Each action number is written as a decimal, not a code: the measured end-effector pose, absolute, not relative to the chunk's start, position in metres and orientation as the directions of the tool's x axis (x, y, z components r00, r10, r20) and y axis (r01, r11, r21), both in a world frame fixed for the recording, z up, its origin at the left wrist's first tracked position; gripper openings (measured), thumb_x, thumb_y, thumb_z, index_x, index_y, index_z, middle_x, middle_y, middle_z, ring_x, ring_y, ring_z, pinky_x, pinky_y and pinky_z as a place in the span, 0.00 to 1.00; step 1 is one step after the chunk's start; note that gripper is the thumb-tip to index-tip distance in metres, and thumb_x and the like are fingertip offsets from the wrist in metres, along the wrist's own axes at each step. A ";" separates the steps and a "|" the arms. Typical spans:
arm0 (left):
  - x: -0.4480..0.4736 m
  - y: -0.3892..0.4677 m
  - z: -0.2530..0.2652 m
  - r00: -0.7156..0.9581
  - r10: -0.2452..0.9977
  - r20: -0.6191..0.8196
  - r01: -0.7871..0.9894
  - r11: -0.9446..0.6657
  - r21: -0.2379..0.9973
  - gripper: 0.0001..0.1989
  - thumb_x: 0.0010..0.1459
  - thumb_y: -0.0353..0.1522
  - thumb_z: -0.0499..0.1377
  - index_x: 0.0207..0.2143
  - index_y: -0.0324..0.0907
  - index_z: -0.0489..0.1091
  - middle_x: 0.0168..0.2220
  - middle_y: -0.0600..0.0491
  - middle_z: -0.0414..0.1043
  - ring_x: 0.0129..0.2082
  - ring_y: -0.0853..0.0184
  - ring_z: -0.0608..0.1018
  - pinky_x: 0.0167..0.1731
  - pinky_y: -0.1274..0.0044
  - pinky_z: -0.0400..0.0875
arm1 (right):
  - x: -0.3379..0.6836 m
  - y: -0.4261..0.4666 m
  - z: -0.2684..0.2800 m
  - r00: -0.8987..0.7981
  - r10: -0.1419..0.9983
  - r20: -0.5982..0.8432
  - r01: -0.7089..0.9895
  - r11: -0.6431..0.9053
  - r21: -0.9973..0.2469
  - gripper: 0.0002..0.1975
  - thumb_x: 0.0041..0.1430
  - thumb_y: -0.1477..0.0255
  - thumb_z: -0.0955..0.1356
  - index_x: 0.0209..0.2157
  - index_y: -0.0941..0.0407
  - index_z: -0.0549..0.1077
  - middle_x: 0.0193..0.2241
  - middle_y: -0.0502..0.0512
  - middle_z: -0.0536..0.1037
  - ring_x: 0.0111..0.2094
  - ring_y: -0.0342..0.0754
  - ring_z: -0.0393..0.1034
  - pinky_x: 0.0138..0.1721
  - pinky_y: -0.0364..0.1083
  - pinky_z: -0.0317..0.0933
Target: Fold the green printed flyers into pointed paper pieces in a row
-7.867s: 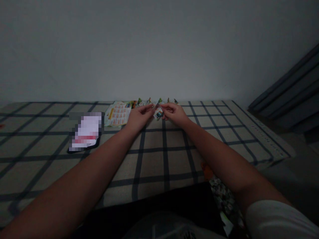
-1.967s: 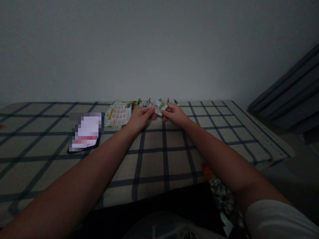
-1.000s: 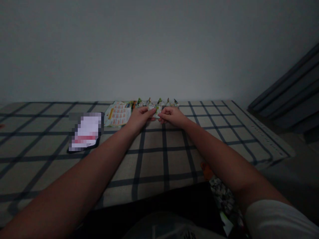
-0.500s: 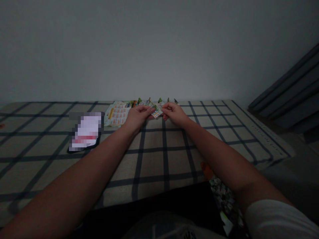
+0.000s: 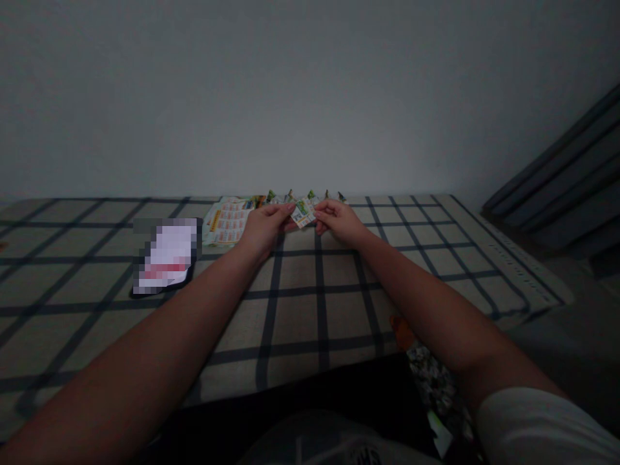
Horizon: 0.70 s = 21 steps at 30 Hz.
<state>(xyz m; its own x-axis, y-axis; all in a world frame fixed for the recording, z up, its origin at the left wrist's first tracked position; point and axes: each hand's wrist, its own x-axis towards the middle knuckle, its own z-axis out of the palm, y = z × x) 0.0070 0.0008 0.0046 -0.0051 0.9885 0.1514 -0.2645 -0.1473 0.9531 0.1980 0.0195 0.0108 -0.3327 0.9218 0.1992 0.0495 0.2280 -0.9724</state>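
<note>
Between my two hands is a small printed paper card (image 5: 303, 214) with green, white and yellow print, tilted above the tablecloth. My left hand (image 5: 269, 223) pinches its left corner between thumb and fingers. The right corner is pinched by my right hand (image 5: 335, 217). Just behind the card, several small folded paper pieces with green and dark tips (image 5: 311, 194) stand in a row near the wall. A printed sheet (image 5: 229, 221) with rows of orange-and-white boxes lies left of my left hand.
A phone (image 5: 169, 255) with a blurred bright screen lies at the left on the checked tablecloth (image 5: 295, 310). The grey wall (image 5: 310, 97) rises behind the table. Dark folded fabric (image 5: 562, 174) hangs at the right. Something orange (image 5: 402, 332) is by the front edge, beneath my right forearm.
My left thumb has drawn back toward the card's left corner, so more of its printed face shows. Both hands stay in nearly the same place.
</note>
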 end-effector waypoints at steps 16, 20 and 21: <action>0.007 -0.005 0.007 0.033 0.986 0.165 -0.165 -0.158 0.974 0.24 0.43 0.49 0.76 0.29 0.39 0.77 0.31 0.50 0.78 0.31 0.66 0.79 0.33 0.75 0.78 | 0.200 0.014 0.014 -0.308 0.929 0.203 0.095 0.242 -0.966 0.09 0.61 0.68 0.73 0.32 0.57 0.71 0.21 0.46 0.75 0.22 0.39 0.70 0.28 0.39 0.69; 0.007 -0.006 0.005 0.051 0.981 0.188 -0.129 -0.180 0.975 0.20 0.44 0.46 0.75 0.28 0.39 0.76 0.30 0.51 0.78 0.30 0.67 0.79 0.34 0.75 0.78 | 0.200 0.013 0.013 -0.342 0.922 0.180 0.098 0.226 -0.969 0.11 0.59 0.67 0.74 0.32 0.56 0.69 0.20 0.46 0.75 0.22 0.40 0.71 0.28 0.40 0.69; 0.007 -0.006 0.005 0.046 0.979 0.198 -0.113 -0.192 0.975 0.19 0.45 0.46 0.74 0.28 0.40 0.77 0.30 0.51 0.78 0.29 0.67 0.78 0.33 0.75 0.77 | 0.199 0.013 0.012 -0.359 0.918 0.170 0.103 0.220 -0.970 0.11 0.59 0.67 0.74 0.32 0.56 0.69 0.20 0.46 0.75 0.22 0.40 0.71 0.28 0.40 0.69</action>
